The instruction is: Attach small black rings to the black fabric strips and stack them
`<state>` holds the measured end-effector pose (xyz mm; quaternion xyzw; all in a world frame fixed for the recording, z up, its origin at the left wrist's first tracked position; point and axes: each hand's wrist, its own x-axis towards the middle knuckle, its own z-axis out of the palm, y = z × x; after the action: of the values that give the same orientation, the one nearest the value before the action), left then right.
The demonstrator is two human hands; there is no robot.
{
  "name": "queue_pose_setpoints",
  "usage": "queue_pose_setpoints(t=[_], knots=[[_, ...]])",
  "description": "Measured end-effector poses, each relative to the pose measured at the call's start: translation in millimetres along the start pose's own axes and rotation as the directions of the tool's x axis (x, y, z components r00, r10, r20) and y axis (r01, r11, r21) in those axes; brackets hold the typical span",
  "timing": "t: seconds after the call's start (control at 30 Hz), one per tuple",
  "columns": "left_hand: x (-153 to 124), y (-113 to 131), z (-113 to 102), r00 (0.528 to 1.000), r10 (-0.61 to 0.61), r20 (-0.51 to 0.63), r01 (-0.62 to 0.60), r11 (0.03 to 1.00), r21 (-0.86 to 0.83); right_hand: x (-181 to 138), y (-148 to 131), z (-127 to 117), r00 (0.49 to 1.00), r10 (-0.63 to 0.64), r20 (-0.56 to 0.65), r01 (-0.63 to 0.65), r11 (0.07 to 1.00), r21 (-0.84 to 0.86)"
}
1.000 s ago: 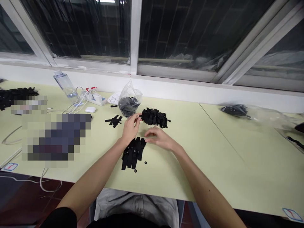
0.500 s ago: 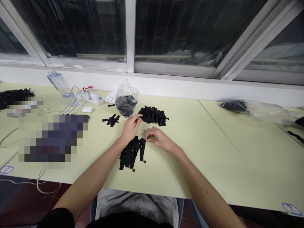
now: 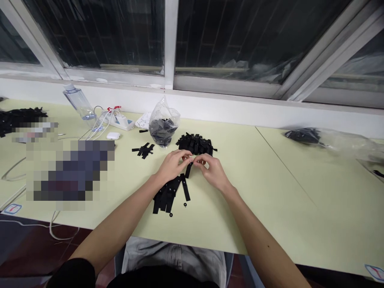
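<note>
My left hand (image 3: 174,165) and my right hand (image 3: 212,171) meet fingertip to fingertip over the table, both closed in a pinch. A short black fabric strip (image 3: 188,172) hangs down from between their fingers; its top end is hidden. Just below lies a single black strip (image 3: 185,189), beside an overlapping batch of black strips (image 3: 165,197) with small pale marks near their upper ends. Two small black ring-shaped pieces (image 3: 185,205) rest near the strips' lower ends. Behind my hands sits a larger heap of black strips (image 3: 195,144).
A clear plastic bag (image 3: 164,127) of black pieces stands behind a small cluster of strips (image 3: 144,150). To the left are a white earbud case (image 3: 113,136), a power strip (image 3: 127,124) with cables and a tilted bottle (image 3: 79,103). Another bag (image 3: 303,135) lies at right.
My right hand has moved up and away from the lower strips to meet my left hand. A black strip now hangs between them, and the single strip below lies at a different slant.
</note>
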<state>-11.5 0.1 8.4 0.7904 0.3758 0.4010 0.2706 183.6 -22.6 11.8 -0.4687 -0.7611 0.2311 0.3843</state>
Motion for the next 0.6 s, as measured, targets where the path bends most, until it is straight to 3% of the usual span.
queue_pose_setpoints(t=[0.2, 0.6], knots=[[0.6, -0.3, 6.0, 0.997, -0.064, -0.038, 0.058, 0.988, -0.143, -0.6, -6.4, 8.4, 0.98, -0.045, -0.193, 0.047, 0.999, 0.002], [0.8, -15.7, 12.4, 0.99, -0.117, -0.078, 0.102, 0.98, -0.17, -2.3, -6.0, 17.6, 0.933, -0.044, -0.356, 0.008, 0.995, -0.104]])
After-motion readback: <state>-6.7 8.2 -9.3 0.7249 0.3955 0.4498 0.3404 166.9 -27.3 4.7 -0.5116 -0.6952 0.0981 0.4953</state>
